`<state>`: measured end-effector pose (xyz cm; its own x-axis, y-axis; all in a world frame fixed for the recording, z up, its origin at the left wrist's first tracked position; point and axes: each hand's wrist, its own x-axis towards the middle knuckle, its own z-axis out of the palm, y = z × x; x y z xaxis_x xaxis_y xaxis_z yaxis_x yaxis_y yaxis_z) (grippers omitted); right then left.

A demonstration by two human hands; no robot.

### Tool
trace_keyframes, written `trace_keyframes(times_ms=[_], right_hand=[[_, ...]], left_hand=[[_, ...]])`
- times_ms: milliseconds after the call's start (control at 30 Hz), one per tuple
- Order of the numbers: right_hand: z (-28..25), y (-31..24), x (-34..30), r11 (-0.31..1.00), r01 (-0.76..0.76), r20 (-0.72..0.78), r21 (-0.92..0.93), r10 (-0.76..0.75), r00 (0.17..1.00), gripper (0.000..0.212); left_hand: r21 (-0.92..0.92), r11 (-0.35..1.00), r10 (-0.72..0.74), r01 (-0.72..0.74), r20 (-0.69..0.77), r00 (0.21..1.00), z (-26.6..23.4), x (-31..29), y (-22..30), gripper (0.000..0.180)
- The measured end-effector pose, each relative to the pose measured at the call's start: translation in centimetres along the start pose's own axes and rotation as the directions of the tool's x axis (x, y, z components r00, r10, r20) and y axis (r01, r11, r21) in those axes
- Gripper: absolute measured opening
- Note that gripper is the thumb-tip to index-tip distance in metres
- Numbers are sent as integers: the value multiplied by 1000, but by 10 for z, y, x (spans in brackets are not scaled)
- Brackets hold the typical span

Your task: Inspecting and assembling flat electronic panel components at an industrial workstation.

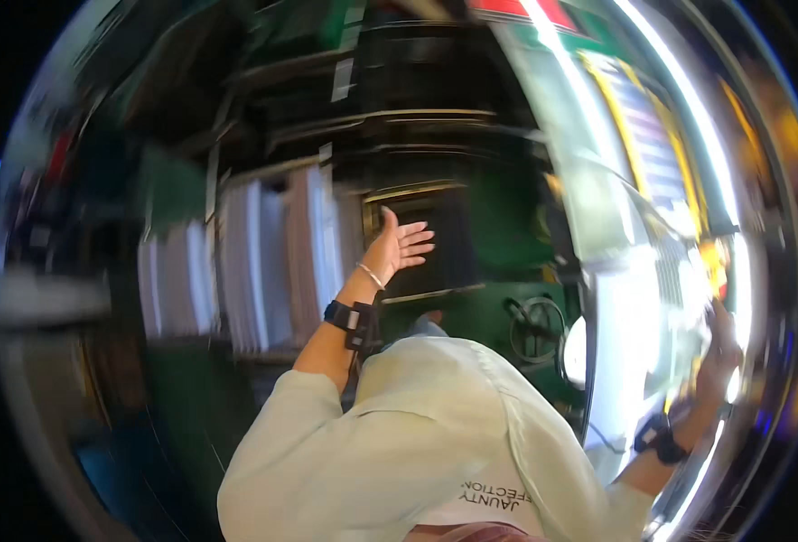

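Note:
My left hand [403, 244] is held out in front of me with its fingers spread and nothing in it. A thin bracelet and a black strap device [352, 322] sit on that wrist and forearm. Beyond the hand is a dark box-like shape [430, 230] with a light-edged rim, too blurred to name. My right hand [722, 352] is at the far right beside a bright, glossy machine or table surface [625, 352]. It is smeared by motion, so its fingers do not show clearly. A black strap device [661, 440] is on the right wrist too.
Stacks of pale sheets [268, 262] stand to the left of my left hand. A round wheel-like handle [536, 330] sits low beside the bright surface on the right. The floor [503, 208] is green. A yellow-edged panel [643, 135] lies at the upper right.

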<state>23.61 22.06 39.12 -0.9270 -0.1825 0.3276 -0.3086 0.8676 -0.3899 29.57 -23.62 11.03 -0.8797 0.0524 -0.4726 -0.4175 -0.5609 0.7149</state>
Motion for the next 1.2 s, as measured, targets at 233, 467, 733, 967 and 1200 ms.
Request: trace_keyframes(times_ms=[233, 467, 733, 967, 1200], right_hand=[[10, 85, -135, 923, -139, -178, -359, 79, 981, 35], [109, 161, -296, 799, -557, -328, -225, 476, 816, 38], [149, 168, -364, 693, -717, -305, -82, 667, 680, 43], [163, 159, -402, -272, -236, 210, 933, 943, -256, 32], [162, 188, -410, 45, -752, -97, 658, 995, -26, 12]], left_hand=[[124, 965, -260, 232, 583, 769, 161, 87, 28, 70], [170, 781, -592, 601, 508, 626, 253, 165, -56, 76], [871, 460, -453, 174, 62, 889, 285, 211, -119, 30], [891, 418, -442, 176, 30, 897, 289, 205, -126, 21], [930, 232, -275, -284, 343, 898, 287, 235, -134, 24]])
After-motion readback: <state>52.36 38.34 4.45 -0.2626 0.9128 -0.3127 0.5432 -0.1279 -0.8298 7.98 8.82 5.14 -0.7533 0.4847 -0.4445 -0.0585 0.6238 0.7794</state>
